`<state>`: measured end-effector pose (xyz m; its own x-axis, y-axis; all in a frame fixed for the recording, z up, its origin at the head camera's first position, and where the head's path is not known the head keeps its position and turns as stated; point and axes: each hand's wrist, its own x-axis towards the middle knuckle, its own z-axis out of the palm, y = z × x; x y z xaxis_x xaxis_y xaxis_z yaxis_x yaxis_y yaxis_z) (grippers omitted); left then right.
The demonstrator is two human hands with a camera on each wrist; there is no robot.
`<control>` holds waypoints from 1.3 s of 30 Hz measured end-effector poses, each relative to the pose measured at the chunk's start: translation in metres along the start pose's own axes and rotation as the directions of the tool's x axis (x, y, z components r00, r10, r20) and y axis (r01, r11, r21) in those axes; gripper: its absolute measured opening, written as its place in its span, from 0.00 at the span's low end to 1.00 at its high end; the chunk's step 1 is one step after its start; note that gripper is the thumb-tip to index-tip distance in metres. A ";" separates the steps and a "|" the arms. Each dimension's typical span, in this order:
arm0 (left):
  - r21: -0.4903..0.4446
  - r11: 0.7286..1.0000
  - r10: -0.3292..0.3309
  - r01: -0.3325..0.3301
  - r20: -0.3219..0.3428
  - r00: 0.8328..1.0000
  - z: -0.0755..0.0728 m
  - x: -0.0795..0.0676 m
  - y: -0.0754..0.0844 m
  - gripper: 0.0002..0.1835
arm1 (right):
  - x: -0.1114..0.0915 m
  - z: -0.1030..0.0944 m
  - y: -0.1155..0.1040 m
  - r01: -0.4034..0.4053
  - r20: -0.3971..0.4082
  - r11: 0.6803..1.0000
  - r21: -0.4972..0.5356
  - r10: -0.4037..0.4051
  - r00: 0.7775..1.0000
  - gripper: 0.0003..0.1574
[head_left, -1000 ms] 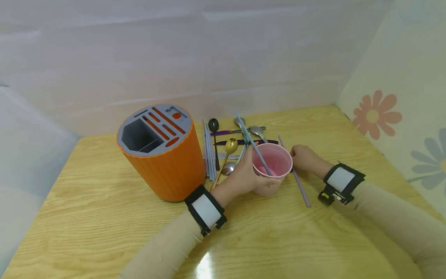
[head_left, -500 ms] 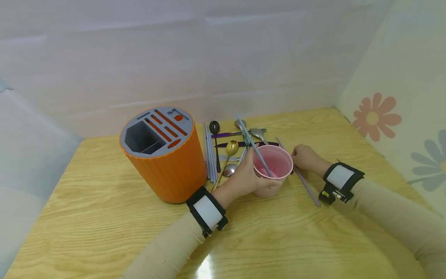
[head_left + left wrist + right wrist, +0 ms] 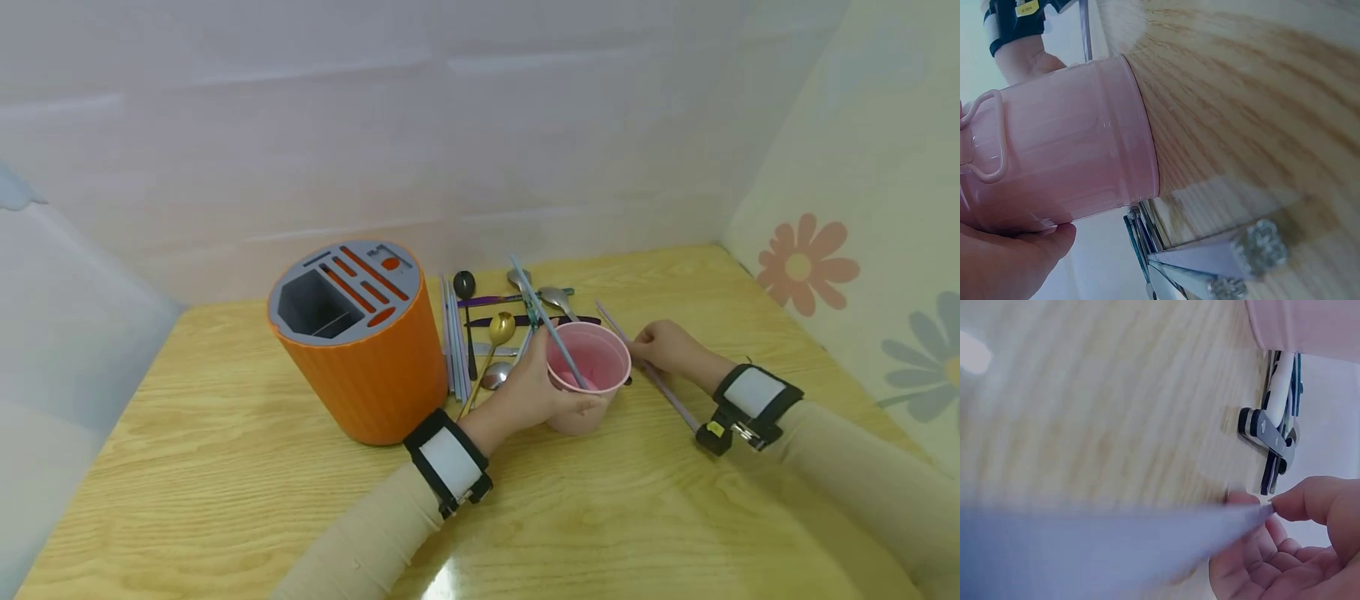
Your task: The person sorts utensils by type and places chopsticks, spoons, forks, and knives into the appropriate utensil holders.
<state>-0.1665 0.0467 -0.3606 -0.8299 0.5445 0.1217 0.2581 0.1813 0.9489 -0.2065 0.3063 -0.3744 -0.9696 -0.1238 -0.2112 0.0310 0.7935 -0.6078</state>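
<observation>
My left hand [image 3: 531, 390] grips the side of a pink bucket [image 3: 581, 422] with small loop handles, standing on the table. A light blue chopstick [image 3: 553, 325] leans inside it, its upper end above the rim. To the bucket's right, my right hand [image 3: 669, 346] pinches a lavender chopstick [image 3: 675, 400] between thumb and fingers. In the right wrist view this chopstick [image 3: 1147, 547] runs blurred toward the camera, its far part hidden by the fingers. A loop handle shows on the bucket [image 3: 1060, 150] in the left wrist view.
An orange cutlery holder [image 3: 390, 383] with a grey slotted top stands left. Between it and the bucket lie several chopsticks [image 3: 456, 350], a gold spoon [image 3: 501, 327], a black spoon [image 3: 464, 285] and a dark purple knife [image 3: 491, 322]. Walls stand behind and at both sides.
The lavender chopstick's near end has swung rightward, toward my right wrist. My right hand has shifted slightly right. My left hand keeps its hold on the bucket. The head view has tilted slightly.
</observation>
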 end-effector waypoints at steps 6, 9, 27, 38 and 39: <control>-0.005 1.000 -0.007 0.007 0.006 1.000 0.001 0.000 -0.001 0.54 | -0.008 -0.004 0.004 0.005 0.031 0.992 0.126 -0.009 0.999 0.20; -0.014 1.000 0.013 -0.013 0.004 1.000 0.001 0.000 -0.002 0.53 | -0.013 -0.008 0.004 0.020 0.000 0.986 0.164 -0.021 1.000 0.23; -0.016 1.000 0.023 -0.022 0.014 1.000 0.000 0.000 -0.002 0.53 | -0.054 -0.040 -0.041 0.300 -0.334 0.795 0.528 -0.131 0.933 0.15; -0.019 1.000 0.021 -0.021 0.007 1.000 0.001 0.000 -0.002 0.53 | -0.078 -0.048 -0.079 0.638 -0.589 0.350 0.686 -0.248 0.769 0.10; -0.021 1.000 0.019 -0.019 0.007 1.000 0.001 0.000 -0.002 0.53 | -0.081 -0.049 -0.082 0.657 -0.608 0.322 0.682 -0.249 0.754 0.10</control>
<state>-0.1664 0.0475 -0.3627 -0.8214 0.5535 0.1377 0.2633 0.1537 0.9524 -0.1428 0.2800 -0.2701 -0.8862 0.0715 0.4578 -0.4612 -0.2319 -0.8565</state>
